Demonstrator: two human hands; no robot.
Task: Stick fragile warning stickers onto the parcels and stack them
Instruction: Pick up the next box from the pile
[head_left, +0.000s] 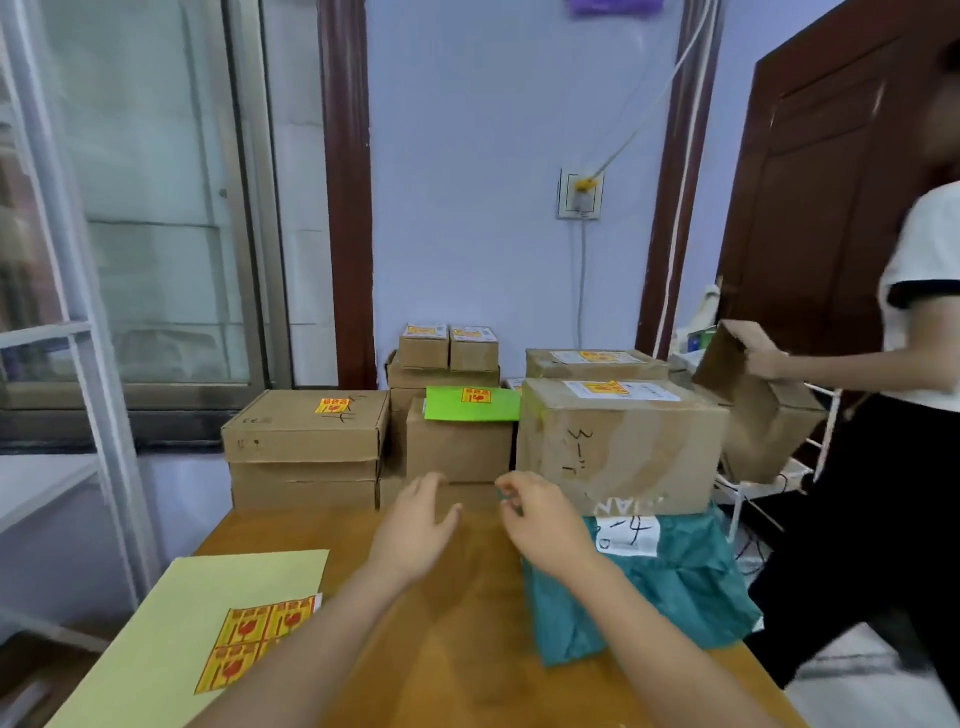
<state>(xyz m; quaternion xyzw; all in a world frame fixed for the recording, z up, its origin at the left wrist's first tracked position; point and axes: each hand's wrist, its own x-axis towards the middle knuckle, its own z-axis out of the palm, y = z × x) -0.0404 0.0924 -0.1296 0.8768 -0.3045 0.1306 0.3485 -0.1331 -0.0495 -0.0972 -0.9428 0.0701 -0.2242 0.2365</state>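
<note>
Cardboard parcels stand stacked at the table's far edge: a flat box with a yellow-red fragile sticker, a middle box topped by a green packet, and a large box with a label. A teal plastic-wrapped parcel lies on the table to the right. A yellow backing sheet with several fragile stickers lies front left. My left hand hovers with relaxed fingers before the middle box. My right hand hovers beside it, fingers loosely curled, holding nothing that I can see.
A person in a white shirt stands at the right, holding a cardboard box with one hand. Small stickered boxes sit at the back. A white wire rack stands right of the wooden table.
</note>
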